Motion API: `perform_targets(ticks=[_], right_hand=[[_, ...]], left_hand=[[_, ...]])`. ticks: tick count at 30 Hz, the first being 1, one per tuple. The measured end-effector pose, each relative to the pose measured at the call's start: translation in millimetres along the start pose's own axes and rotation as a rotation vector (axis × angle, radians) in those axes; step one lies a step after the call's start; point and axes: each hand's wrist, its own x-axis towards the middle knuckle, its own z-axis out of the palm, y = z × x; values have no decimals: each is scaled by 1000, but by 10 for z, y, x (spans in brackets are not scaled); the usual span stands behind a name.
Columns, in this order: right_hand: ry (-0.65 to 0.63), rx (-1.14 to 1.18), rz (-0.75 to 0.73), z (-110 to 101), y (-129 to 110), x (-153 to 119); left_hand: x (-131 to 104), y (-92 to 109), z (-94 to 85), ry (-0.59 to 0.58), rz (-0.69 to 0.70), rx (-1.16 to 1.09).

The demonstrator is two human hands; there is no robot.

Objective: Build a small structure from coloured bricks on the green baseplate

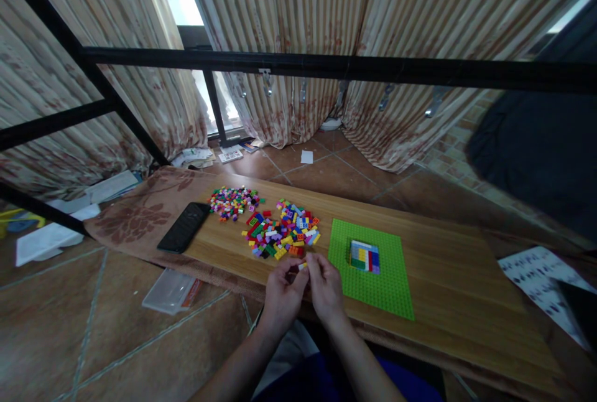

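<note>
From my feed, the left hand (283, 293) and right hand (326, 287) meet at the near edge of the wooden board (448, 277), fingertips pinched nearly closed on small toy bricks (303, 266); a yellow one shows, and the rest is too small and shaded for me to be sure of. Having both thumbs and forefingers on such little pieces seems meant to steady and align them. Just beyond, toward twelve o'clock, lies a loose heap of glossy, square-edged plastic bricks (280, 234), close enough for easy picking. A heap of finer pieces (233, 201) sits apart at eleven o'clock, probably sorted by size. At two o'clock, the studded green baseplate (373, 299) lies flat, carrying a compact multicoloured block (365, 257), likely set inward for room around it. The smooth black phone (183, 227) rests at ten o'clock, partly on patterned cloth (140, 215).
</note>
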Motion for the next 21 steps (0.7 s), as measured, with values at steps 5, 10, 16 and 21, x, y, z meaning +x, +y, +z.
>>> perform_targets(ticks=[5, 10, 16, 21], right_hand=[[69, 23, -59, 39, 13, -45], [206, 89, 12, 100, 116, -38], [223, 233, 105, 97, 126, 35], [172, 423, 205, 106, 49, 49]], left_hand=[[-55, 40, 51, 47, 27, -49], [-85, -6, 111, 116, 45, -100], [-67, -80, 97, 104, 11, -92], [2, -23, 71, 27, -201, -270]])
